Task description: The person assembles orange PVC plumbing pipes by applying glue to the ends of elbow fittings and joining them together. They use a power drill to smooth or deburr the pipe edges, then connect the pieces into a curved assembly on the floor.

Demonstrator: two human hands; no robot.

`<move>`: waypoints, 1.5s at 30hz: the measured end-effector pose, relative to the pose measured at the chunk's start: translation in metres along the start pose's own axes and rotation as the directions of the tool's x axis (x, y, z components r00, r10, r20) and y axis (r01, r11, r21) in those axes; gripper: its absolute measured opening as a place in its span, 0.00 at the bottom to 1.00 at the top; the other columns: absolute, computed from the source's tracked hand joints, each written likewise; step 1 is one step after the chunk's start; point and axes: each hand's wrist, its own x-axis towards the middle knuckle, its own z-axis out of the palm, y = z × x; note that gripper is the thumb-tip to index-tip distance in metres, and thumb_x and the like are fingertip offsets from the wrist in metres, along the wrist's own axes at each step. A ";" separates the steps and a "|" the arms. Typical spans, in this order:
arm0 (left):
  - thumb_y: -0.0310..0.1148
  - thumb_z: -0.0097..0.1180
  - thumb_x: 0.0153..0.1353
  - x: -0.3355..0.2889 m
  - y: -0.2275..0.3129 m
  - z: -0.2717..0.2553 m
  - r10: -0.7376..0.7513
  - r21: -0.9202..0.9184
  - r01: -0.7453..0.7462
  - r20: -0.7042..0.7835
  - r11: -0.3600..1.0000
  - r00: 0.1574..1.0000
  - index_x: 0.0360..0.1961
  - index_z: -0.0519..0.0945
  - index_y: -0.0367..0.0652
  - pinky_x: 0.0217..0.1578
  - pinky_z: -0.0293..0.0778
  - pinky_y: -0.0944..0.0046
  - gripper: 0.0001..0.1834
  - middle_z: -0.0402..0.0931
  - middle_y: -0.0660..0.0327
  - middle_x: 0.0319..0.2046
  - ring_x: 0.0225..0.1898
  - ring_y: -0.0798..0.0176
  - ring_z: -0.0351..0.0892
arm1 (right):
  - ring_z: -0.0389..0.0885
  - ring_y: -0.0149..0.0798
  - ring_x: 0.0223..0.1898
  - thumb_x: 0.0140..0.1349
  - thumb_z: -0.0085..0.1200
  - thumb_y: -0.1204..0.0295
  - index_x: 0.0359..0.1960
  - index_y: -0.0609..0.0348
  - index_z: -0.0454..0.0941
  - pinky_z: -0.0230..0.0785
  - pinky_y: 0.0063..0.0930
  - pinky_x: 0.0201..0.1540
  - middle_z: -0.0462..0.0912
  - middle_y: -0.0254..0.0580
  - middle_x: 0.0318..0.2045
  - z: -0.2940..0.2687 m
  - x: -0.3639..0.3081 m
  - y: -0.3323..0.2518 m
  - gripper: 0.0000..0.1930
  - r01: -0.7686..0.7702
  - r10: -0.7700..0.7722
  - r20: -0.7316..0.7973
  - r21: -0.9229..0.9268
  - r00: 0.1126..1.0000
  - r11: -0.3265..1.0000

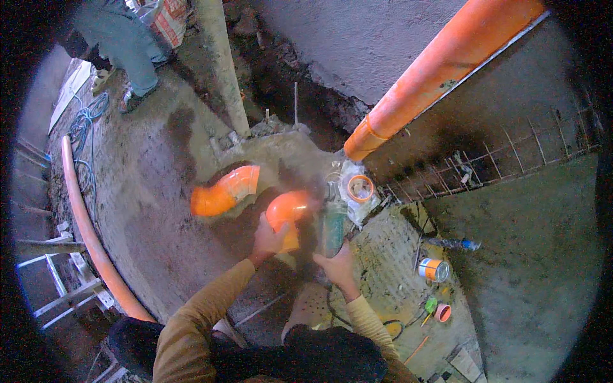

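While the left hand [268,237] steadied an orange pipe elbow [287,214], the right hand [337,265] gripped a green grinder [333,226] against it.

Rough concrete floor [159,191]
An orange elbow fitting [225,191], a small tin [433,269], a blue hose [86,127] and what looks like a bottle [454,243] lie on it.

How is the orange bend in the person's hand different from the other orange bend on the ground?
The held bend is gripped by the left hand, beside a green power tool in the right hand. The lying bend rests untouched on the concrete and looks longer. Both are orange plastic pipe elbows.
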 end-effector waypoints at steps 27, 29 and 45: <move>0.65 0.59 0.61 0.012 -0.027 0.007 -0.026 0.236 0.019 0.024 0.971 0.999 0.75 0.49 0.26 0.66 0.67 0.44 0.60 0.64 0.33 0.67 0.67 0.33 0.68 | 0.81 0.58 0.57 0.41 0.75 0.56 0.66 0.80 0.61 0.71 0.44 0.62 0.80 0.66 0.55 -0.013 0.002 -0.031 0.55 -0.064 0.067 0.123 -0.028 0.990 0.998; 0.64 0.57 0.64 0.012 -0.028 0.006 0.000 0.166 -0.016 0.092 0.986 0.996 0.76 0.45 0.23 0.73 0.57 0.48 0.61 0.55 0.33 0.73 0.74 0.35 0.58 | 0.81 0.58 0.56 0.42 0.75 0.57 0.66 0.78 0.63 0.72 0.44 0.61 0.81 0.65 0.54 -0.013 0.001 -0.031 0.53 -0.031 0.033 0.113 -0.021 0.993 0.999; 0.63 0.61 0.60 0.011 -0.011 -0.003 -0.106 0.172 0.087 0.104 0.981 0.989 0.74 0.49 0.22 0.69 0.62 0.47 0.61 0.62 0.34 0.69 0.71 0.36 0.64 | 0.84 0.53 0.49 0.42 0.74 0.61 0.59 0.71 0.70 0.75 0.44 0.54 0.83 0.58 0.48 0.002 0.010 -0.007 0.42 -0.009 0.011 0.054 -0.038 0.998 0.999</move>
